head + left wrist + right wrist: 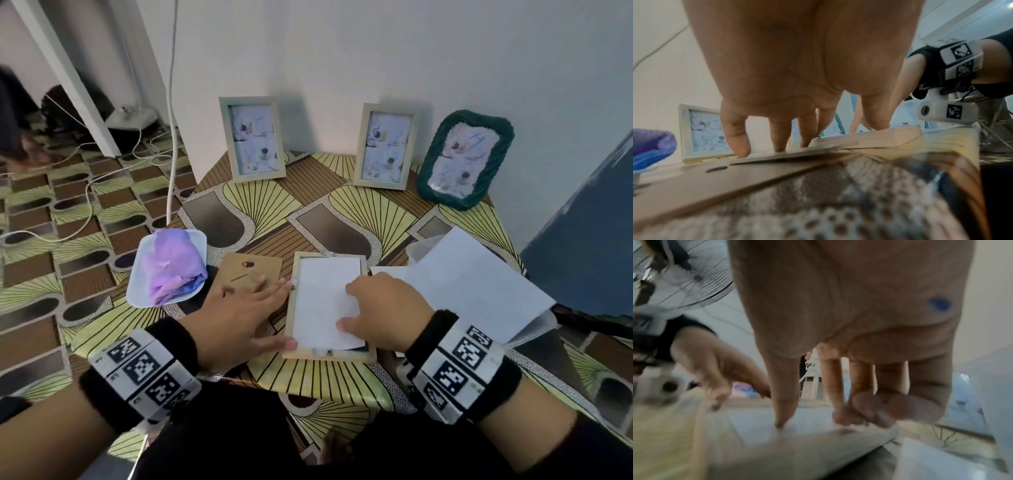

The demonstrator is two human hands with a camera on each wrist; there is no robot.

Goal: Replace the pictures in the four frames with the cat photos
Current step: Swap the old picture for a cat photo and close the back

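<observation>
Pale wood frame (291,318) lies face down on the tabletop (342,383) between your hands, a white photo back (325,301) seated in it. Your left hand (239,315) is spread flat, fingers straight, bracing the frame's left rail and overlapping the brown backing board (246,270). Your right hand (383,308) has fingers curled, thumb and fingertips pressing the white sheet's right edge. Beyond your hands, three filled frames lean against the wall.

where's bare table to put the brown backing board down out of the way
Free: the middle strip of table between the three standing frames at the wall and the face-down frame. Crowded: the near edge, with the plate, backing board, both hands and loose papers.
</observation>
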